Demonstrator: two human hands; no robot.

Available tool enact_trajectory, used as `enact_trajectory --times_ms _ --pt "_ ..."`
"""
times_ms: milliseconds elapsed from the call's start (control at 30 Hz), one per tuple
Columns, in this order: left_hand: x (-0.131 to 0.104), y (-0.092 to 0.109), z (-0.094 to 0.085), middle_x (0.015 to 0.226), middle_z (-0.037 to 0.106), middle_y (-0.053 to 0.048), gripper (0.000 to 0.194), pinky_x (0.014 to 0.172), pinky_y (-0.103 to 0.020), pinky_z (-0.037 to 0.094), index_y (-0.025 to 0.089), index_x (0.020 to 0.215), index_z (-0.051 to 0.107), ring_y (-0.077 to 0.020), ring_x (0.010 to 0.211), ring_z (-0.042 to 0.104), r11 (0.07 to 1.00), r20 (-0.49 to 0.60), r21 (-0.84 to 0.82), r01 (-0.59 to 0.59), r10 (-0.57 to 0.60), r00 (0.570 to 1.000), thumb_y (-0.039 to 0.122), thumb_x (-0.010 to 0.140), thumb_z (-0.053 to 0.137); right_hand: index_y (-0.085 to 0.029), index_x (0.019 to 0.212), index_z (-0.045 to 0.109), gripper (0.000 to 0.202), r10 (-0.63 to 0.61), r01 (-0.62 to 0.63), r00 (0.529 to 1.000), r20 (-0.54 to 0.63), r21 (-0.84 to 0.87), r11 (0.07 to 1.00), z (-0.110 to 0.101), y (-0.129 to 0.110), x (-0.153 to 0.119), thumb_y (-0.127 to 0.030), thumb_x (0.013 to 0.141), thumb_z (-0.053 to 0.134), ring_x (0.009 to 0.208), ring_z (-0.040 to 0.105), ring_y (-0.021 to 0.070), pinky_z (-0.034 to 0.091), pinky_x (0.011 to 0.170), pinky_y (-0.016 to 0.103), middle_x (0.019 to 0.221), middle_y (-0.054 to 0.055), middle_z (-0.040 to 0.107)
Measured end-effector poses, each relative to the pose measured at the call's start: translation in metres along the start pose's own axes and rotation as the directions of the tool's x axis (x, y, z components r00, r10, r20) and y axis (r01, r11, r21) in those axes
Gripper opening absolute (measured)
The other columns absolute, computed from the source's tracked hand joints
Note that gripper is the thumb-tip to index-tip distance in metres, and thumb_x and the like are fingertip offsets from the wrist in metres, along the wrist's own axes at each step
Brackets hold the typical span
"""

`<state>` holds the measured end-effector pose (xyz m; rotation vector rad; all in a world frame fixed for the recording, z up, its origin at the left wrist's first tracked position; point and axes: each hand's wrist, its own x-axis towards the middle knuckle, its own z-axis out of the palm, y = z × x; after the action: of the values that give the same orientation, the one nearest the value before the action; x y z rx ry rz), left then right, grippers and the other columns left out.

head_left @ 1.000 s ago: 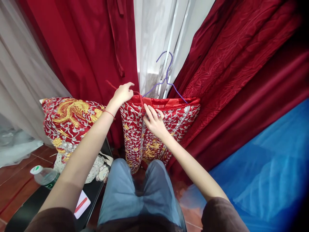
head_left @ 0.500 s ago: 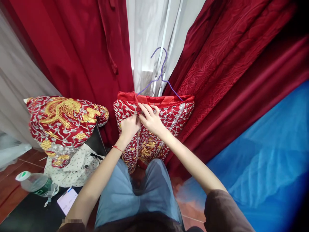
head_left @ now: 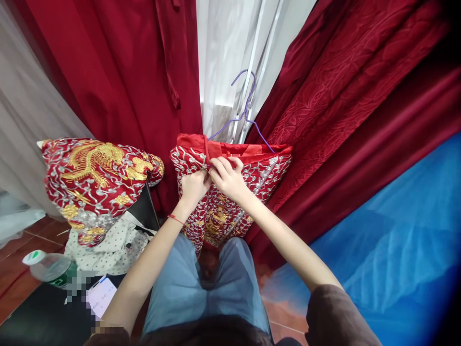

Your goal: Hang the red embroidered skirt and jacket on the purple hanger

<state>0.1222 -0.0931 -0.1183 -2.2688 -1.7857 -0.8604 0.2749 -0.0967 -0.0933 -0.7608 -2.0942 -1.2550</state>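
A red garment with silver and gold embroidery hangs over my knees, its plain red band along the top. Inside its opening sits a purple wire hanger, hook up. My left hand is closed on the garment's front, left of its middle, just below the band. Close against it, my right hand has its fingers bent over the same spot, thumb and fingertips pinching the cloth near the edge. A thin red cord runs over the band above them. What exactly lies between the fingertips is hidden.
On the left, a second embroidered red piece lies over a black chair above dotted white cloth. A bottle and a phone rest on a black surface. Red curtains hang behind; blue fabric spreads at right.
The view has shifted slightly, so the hanger and garment appear a little further right. Both hands stay together at the garment's front; the right fingers are slightly more bent.
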Motion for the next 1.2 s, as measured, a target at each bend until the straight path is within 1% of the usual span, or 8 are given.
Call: enact_trajectory --times_ms 167,400,633,833,933,1000,1100,1200 --pt "-0.008 0.009 0.002 0.085 0.077 -0.011 0.036 0.059 -0.031 0.033 0.018 0.085 0.073 -0.0234 0.074 0.072 1.000 -0.038 -0.009 -0.020 0.020 0.999 0.039 0.099 0.047 -0.019 0.099 0.068 0.027 0.071 -0.071 0.997 0.035 -0.001 0.997 0.011 0.010 0.009 -0.013 0.100 0.042 0.120 0.057 0.0238 0.030 0.104 0.048 0.119 0.013 0.070" --pt "-0.016 0.009 0.010 0.078 0.075 -0.007 0.037 0.056 -0.031 0.031 0.018 0.078 0.070 -0.0198 0.067 0.069 0.999 -0.114 0.001 -0.045 0.045 0.992 0.034 0.100 0.044 -0.017 0.109 0.066 0.032 0.274 -0.277 0.958 0.080 0.038 0.960 0.029 0.020 0.034 -0.013 0.101 0.036 0.113 0.056 0.0250 0.031 0.102 0.052 0.118 0.015 0.068" --pt "-0.012 0.013 0.008 0.084 0.076 -0.008 0.036 0.059 -0.031 0.034 0.018 0.084 0.071 -0.0203 0.072 0.070 1.000 -0.048 -0.005 -0.026 0.025 0.999 0.032 0.101 0.043 -0.018 0.105 0.067 0.035 0.431 -0.441 0.893 0.130 0.059 0.895 0.038 0.014 0.041 -0.016 0.100 0.032 0.102 0.054 0.0268 0.030 0.102 0.055 0.107 0.014 0.067" --pt "-0.011 0.010 0.013 0.088 0.075 -0.011 0.038 0.060 -0.032 0.036 0.019 0.087 0.070 -0.0231 0.075 0.070 0.999 0.015 -0.032 -0.010 0.011 1.000 0.036 0.102 0.039 -0.017 0.113 0.062 0.028 0.467 -0.497 0.867 0.173 0.247 0.832 0.033 0.019 0.050 -0.020 0.098 0.038 0.104 0.054 0.0318 0.033 0.098 0.055 0.109 0.016 0.065" --pt "-0.019 -0.006 0.009 0.084 0.073 -0.007 0.041 0.061 -0.030 0.037 0.021 0.082 0.066 -0.0190 0.073 0.068 0.997 0.002 -0.080 -0.023 0.023 1.000 0.043 0.102 0.039 -0.019 0.128 0.054 0.034 0.342 -0.412 0.908 0.240 0.372 0.832 0.011 0.040 0.050 -0.031 0.098 0.042 0.105 0.055 0.0297 0.037 0.095 0.049 0.115 0.013 0.064" --pt "-0.022 -0.022 -0.001 0.086 0.072 -0.005 0.039 0.065 -0.028 0.041 0.021 0.083 0.063 -0.0172 0.077 0.066 0.989 -0.101 -0.146 -0.024 0.009 0.995 0.046 0.102 0.039 -0.020 0.135 0.049 0.040 0.311 -0.391 0.912 0.266 0.341 0.855 -0.009 0.066 0.039 -0.035 0.098 0.043 0.110 0.054 0.0299 0.037 0.096 0.048 0.122 0.014 0.062" --pt "-0.005 -0.041 -0.022 0.104 0.069 -0.010 0.034 0.082 -0.029 0.047 0.019 0.098 0.061 -0.0200 0.097 0.064 0.970 -0.335 -0.240 -0.028 -0.056 0.941 0.046 0.101 0.041 -0.016 0.130 0.053 0.040 0.424 -0.476 0.846 0.324 0.099 0.874 -0.032 0.115 0.003 -0.037 0.097 0.044 0.114 0.052 0.0348 0.037 0.094 0.051 0.124 0.020 0.059" --pt "0.042 -0.052 -0.033 0.127 0.061 -0.017 0.038 0.105 -0.036 0.040 0.015 0.118 0.057 -0.0250 0.122 0.055 0.948 -0.448 -0.316 -0.037 -0.114 0.887 0.044 0.101 0.041 -0.012 0.119 0.059 0.040 0.390 -0.412 0.770 0.505 -0.072 0.908 -0.046 0.156 -0.036 -0.041 0.093 0.050 0.111 0.051 0.0381 0.040 0.087 0.050 0.118 0.023 0.060"
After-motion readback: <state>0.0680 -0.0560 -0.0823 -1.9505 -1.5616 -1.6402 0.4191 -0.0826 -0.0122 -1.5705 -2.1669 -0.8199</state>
